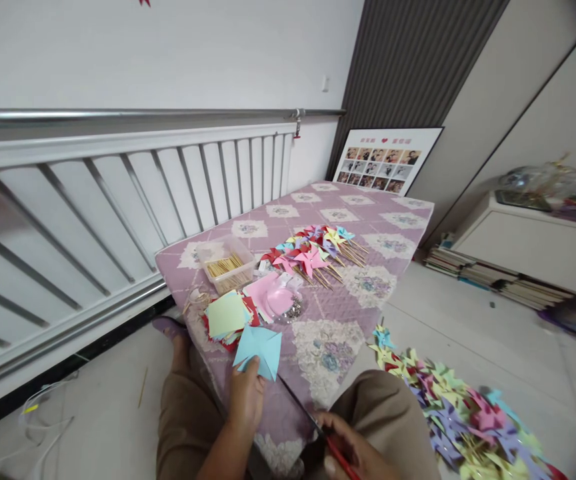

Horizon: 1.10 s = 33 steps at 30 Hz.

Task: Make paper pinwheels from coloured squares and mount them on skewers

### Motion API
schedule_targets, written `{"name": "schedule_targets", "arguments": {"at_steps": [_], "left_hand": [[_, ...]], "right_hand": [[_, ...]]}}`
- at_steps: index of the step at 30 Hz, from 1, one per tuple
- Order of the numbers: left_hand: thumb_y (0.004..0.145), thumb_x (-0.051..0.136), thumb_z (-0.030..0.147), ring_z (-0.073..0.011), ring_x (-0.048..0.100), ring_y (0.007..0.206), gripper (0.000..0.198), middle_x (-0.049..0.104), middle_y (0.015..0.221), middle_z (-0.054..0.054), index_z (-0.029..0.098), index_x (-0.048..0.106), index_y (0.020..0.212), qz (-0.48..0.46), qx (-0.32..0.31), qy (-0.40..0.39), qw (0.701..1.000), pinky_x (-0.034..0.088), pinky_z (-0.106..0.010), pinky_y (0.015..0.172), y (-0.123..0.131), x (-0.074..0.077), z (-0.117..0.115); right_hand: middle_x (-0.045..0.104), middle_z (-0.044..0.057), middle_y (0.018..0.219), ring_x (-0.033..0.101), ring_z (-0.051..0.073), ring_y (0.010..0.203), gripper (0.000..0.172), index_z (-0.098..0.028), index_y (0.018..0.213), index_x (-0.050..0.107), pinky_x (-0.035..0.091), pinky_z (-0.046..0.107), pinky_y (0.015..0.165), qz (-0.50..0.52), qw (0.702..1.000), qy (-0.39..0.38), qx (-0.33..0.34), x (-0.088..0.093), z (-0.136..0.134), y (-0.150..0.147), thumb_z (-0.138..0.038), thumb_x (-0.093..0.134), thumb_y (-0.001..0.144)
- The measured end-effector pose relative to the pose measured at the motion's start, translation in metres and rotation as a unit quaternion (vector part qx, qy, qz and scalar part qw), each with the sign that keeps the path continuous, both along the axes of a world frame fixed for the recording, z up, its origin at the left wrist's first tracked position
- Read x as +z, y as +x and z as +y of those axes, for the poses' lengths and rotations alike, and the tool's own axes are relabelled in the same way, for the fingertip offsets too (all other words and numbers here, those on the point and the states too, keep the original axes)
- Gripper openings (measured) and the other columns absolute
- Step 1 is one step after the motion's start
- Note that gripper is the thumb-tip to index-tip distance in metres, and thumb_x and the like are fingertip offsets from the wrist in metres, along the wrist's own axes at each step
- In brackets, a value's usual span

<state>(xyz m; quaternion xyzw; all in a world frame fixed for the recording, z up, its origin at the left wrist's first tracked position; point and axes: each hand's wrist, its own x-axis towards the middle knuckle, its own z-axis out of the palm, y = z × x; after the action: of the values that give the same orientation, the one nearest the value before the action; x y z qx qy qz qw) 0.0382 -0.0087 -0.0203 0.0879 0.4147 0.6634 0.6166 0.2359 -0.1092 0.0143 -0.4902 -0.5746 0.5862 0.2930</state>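
Note:
My left hand pinches a light blue paper square with cut, folded corners, holding it over the near end of a low table covered in purple floral cloth. My right hand grips red-handled scissors near my right knee, their blades pointing up-left toward the blue paper. Just beyond the paper lies a stack of coloured paper squares, green on top.
On the table stand a clear box of wooden sticks, a pink sheet over a clear dish of pins and a row of finished pinwheels. More pinwheels are heaped on the floor at right. A white railing runs along the left.

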Motion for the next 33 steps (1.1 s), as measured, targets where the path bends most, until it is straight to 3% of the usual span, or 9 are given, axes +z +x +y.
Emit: {"name": "schedule_targets", "arguments": {"at_steps": [3, 6, 13, 20, 25, 27, 30, 33], "left_hand": [[0.057, 0.084, 0.022, -0.0140, 0.067, 0.068, 0.037, 0.072, 0.081, -0.003, 0.015, 0.068, 0.089, -0.021, 0.005, 0.000, 1.000, 0.051, -0.023, 0.061, -0.003, -0.001, 0.000], [0.057, 0.084, 0.024, -0.0142, 0.066, 0.067, 0.036, 0.072, 0.080, -0.003, 0.014, 0.067, 0.087, -0.021, 0.005, -0.003, 1.000, 0.051, -0.023, 0.058, -0.003, 0.000, 0.000], [0.055, 0.085, 0.023, -0.0161, 0.068, 0.074, 0.040, 0.073, 0.088, -0.005, 0.015, 0.068, 0.091, -0.020, 0.006, 0.010, 1.000, 0.053, -0.027, 0.068, 0.000, 0.004, -0.002], [0.060, 0.083, 0.024, -0.0179, 0.069, 0.080, 0.040, 0.074, 0.094, -0.007, 0.016, 0.068, 0.096, -0.027, -0.012, 0.020, 0.999, 0.054, -0.030, 0.074, -0.001, 0.000, -0.001], [0.062, 0.081, 0.024, -0.0208, 0.069, 0.092, 0.044, 0.073, 0.104, -0.010, 0.015, 0.067, 0.102, -0.034, -0.017, 0.040, 0.998, 0.052, -0.033, 0.085, -0.001, 0.005, -0.002], [0.063, 0.081, 0.025, -0.0208, 0.069, 0.091, 0.041, 0.073, 0.101, -0.009, 0.015, 0.067, 0.101, -0.027, -0.019, 0.036, 0.999, 0.052, -0.033, 0.083, -0.002, 0.003, -0.002], [0.064, 0.080, 0.027, -0.0213, 0.069, 0.089, 0.038, 0.073, 0.097, -0.009, 0.015, 0.066, 0.097, -0.011, -0.023, 0.029, 0.999, 0.051, -0.032, 0.081, -0.004, -0.002, -0.002], [0.065, 0.079, 0.028, -0.0207, 0.069, 0.087, 0.038, 0.073, 0.096, -0.009, 0.015, 0.065, 0.097, -0.011, -0.028, 0.028, 0.999, 0.051, -0.032, 0.079, -0.005, -0.003, -0.003]], "right_hand": [[0.068, 0.007, 0.101, 0.064, 0.023, 0.091, 0.044, -0.021, 0.122, 0.056, 0.052, 0.033, 0.082, -0.095, 0.993, 0.041, -0.063, -0.003, 0.016, 0.013, -0.045, 0.056, 0.085], [0.069, 0.005, 0.086, 0.065, 0.021, 0.078, 0.040, -0.019, 0.123, 0.055, 0.052, 0.032, 0.075, -0.245, 0.959, 0.116, -0.085, -0.004, 0.041, 0.022, -0.036, 0.049, 0.087], [0.069, 0.014, 0.106, 0.064, 0.028, 0.098, 0.048, -0.019, 0.128, 0.059, 0.049, 0.037, 0.086, -0.459, 0.846, 0.271, 0.023, 0.004, 0.103, 0.020, -0.019, 0.053, 0.081], [0.071, 0.014, 0.105, 0.065, 0.026, 0.096, 0.048, -0.019, 0.128, 0.059, 0.047, 0.033, 0.083, -0.516, 0.790, 0.321, 0.084, 0.005, 0.137, 0.012, -0.018, 0.058, 0.079], [0.069, 0.013, 0.115, 0.062, 0.026, 0.105, 0.044, -0.020, 0.120, 0.064, 0.045, 0.034, 0.089, -0.498, 0.800, 0.327, 0.073, 0.007, 0.146, 0.020, -0.011, 0.058, 0.077], [0.067, 0.015, 0.117, 0.061, 0.027, 0.107, 0.039, -0.017, 0.118, 0.064, 0.045, 0.036, 0.091, -0.469, 0.817, 0.331, 0.056, 0.005, 0.144, 0.020, -0.014, 0.057, 0.079], [0.069, 0.012, 0.105, 0.064, 0.024, 0.096, 0.035, -0.017, 0.118, 0.061, 0.048, 0.035, 0.086, -0.345, 0.879, 0.330, -0.012, -0.003, 0.135, 0.007, -0.019, 0.052, 0.083], [0.068, 0.005, 0.086, 0.065, 0.020, 0.077, 0.029, -0.018, 0.113, 0.058, 0.051, 0.032, 0.073, -0.204, 0.937, 0.276, -0.058, -0.019, 0.118, -0.021, -0.024, 0.051, 0.085]]}}
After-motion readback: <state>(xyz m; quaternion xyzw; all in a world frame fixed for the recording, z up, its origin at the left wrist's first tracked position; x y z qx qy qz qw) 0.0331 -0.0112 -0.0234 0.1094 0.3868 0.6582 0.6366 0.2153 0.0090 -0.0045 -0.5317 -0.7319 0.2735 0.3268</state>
